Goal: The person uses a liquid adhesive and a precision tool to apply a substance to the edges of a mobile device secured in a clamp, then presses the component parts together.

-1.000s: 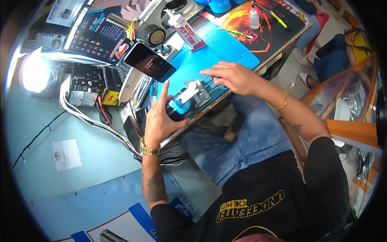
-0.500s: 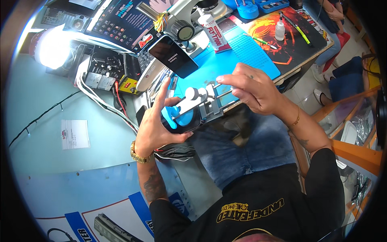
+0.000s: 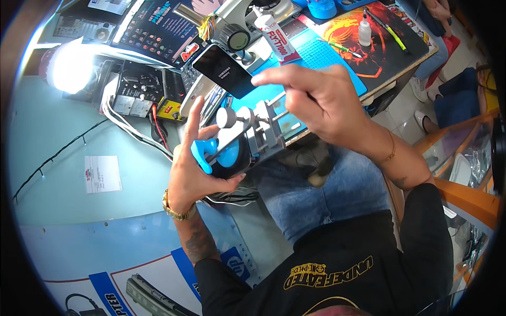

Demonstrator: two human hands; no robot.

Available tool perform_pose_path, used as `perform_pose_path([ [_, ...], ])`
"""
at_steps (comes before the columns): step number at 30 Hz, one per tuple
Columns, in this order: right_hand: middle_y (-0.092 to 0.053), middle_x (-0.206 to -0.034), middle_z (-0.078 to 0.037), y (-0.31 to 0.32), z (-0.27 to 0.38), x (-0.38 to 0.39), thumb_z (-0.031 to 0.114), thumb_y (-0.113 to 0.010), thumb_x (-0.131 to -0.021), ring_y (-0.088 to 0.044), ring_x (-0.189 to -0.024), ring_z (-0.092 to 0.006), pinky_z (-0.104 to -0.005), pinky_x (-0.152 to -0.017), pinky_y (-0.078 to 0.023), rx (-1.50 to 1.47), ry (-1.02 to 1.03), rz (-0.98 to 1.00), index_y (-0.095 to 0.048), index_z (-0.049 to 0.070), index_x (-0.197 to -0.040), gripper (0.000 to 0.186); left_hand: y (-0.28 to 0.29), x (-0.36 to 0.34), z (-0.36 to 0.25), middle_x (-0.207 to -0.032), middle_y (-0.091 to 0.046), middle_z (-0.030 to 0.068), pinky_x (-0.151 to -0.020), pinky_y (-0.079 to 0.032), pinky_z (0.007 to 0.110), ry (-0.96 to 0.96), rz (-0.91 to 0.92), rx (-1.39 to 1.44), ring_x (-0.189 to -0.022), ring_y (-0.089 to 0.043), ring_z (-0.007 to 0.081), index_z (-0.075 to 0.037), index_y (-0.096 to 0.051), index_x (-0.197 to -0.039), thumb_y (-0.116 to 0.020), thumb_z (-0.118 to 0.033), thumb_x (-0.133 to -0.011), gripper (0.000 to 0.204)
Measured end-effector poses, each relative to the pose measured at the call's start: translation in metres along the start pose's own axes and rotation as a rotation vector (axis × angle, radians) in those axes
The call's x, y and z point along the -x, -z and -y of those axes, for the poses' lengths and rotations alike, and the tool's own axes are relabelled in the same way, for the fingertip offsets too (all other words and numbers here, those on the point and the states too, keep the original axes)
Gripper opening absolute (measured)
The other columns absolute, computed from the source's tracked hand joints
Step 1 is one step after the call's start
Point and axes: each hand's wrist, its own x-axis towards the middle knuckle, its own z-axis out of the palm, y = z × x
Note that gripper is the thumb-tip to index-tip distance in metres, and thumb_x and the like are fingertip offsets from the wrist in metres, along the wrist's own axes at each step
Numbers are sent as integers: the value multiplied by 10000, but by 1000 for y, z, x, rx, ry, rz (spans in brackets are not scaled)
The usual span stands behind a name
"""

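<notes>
A metal clamp tool (image 3: 262,129) with a suction cup, a blue lever (image 3: 202,152) and a white round knob (image 3: 226,118) hangs above my lap by the table edge. My left hand (image 3: 188,171) is closed round its suction-cup end, the index finger raised and the thumb along the near side. My right hand (image 3: 329,105) is at the other end, its thumb by the thin metal rods, the index finger stretched toward the phone and the rest curled. Whatever its curled fingers grip is partly hidden. A black phone (image 3: 223,72) with a lit start-up screen leans behind the tool.
A blue work mat (image 3: 337,68) covers part of the table. A white-and-red glue tube (image 3: 276,39), a small clear bottle (image 3: 364,32) and a microscope (image 3: 235,37) stand behind. A bright lamp (image 3: 71,68) and a black power unit (image 3: 139,84) are at left.
The clamp tool has shifted left and tilted, along with my left hand. My right hand has moved up and its index finger has stretched out from the earlier pinch.
</notes>
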Motion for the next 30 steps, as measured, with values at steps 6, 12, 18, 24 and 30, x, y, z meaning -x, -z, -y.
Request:
perform_pose_path([
  [6, -580, -598, -156, 4, -28, -7, 161, -621, -982, -576, -511, -300, -386, -524, -444, 114, -258, 104, -759, 73, -1124, 217, -16, -15, 2, -1187, -741, 221, -983, -539, 426, -49, -29, -219, -1142, -712, 352, -136, -251, -1667, -948, -231, -531, 1336],
  [12, -701, -794, -172, 23, -65, 24, 227, -657, -1000, -668, -703, -323, -372, -651, -521, 279, -291, 127, -737, 33, -1170, 270, -58, -36, 43, -1268, -720, 206, -1034, -521, 415, 1, 103, -272, -1231, -674, 358, -164, -230, -1677, -972, -223, -550, 1351],
  [18, -638, -972, -43, 82, -102, 54, 166, -781, -940, -603, -845, -128, -283, -740, -506, 529, -164, -511, -695, 32, -1281, 376, -70, -40, 64, -1274, -710, 217, -1049, -521, 451, -57, 136, -339, -1223, -668, 387, -171, -245, -1672, -963, -214, -561, 1323],
  [24, -624, -1198, -68, 112, -147, 53, 114, -770, -953, -622, -1090, -185, -291, -886, -520, 744, -288, -633, -635, 14, -1383, 462, -69, -39, 64, -1268, -704, 190, -1036, -520, 442, -58, 172, -381, -1191, -670, 360, -175, -331, -1649, -951, -207, -586, 1231],
  [30, -660, -1247, -199, 111, -140, 32, 213, -888, -792, -649, -1137, -306, -395, -1005, -497, 653, -325, -451, -611, -17, -1378, 688, -69, -35, 63, -1377, -668, 145, -1062, -500, 442, -68, 192, -478, -1261, -623, 337, -127, -403, -1609, -997, -243, -561, 1210],
])
